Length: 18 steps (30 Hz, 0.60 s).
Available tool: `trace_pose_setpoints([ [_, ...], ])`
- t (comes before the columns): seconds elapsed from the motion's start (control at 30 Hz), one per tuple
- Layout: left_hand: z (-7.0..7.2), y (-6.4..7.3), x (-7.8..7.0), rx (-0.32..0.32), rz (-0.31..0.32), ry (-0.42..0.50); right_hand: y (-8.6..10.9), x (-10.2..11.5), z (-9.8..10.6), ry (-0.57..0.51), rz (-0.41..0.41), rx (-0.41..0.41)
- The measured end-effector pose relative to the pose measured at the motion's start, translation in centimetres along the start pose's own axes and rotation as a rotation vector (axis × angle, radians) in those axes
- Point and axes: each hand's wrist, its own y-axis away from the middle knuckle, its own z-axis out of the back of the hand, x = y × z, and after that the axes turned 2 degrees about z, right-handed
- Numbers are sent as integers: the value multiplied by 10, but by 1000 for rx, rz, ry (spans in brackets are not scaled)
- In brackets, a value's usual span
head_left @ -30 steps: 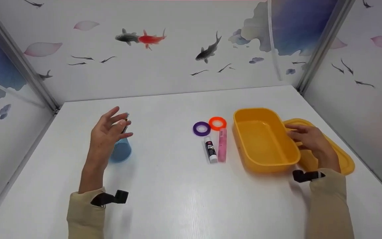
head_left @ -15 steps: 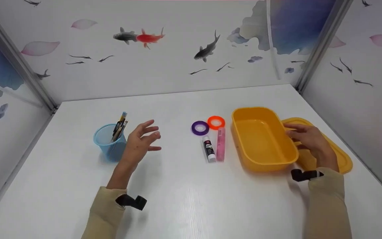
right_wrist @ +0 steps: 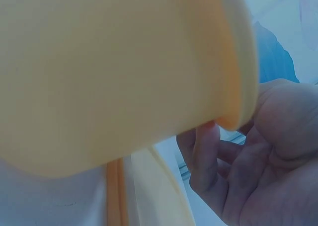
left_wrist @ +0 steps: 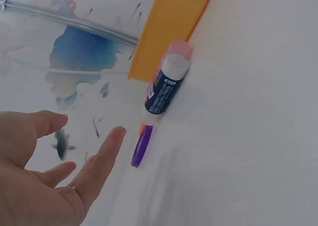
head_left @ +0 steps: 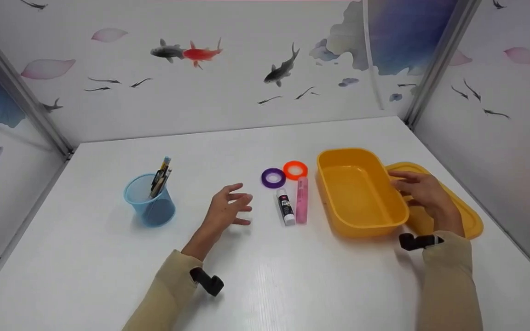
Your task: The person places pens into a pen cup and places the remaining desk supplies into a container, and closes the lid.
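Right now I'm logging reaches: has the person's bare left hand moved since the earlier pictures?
Yes: judged against the black-and-white cylindrical glue stick, the left hand has moved right, closer to it, away from the light-blue round cup.

Parted fingers (left_wrist: 101, 166) hover near a glue stick (left_wrist: 165, 93).

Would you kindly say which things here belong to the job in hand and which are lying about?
Likely the job's:
yellow box, by the right hand
glue stick, pink tube, near the left hand
purple ring, orange ring
blue cup with writing tools

Seemingly lying about:
yellow lid, off the box
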Motion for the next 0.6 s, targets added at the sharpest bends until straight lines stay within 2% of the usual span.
trace_pose_setpoints([
  [0.2, -21, -9, 0, -5, 89, -16, -1, 1, 1, 2, 2, 3],
  [0.6, -50, -23, 3, 63, 183, -53, -1, 1, 2, -9, -15, 9],
])
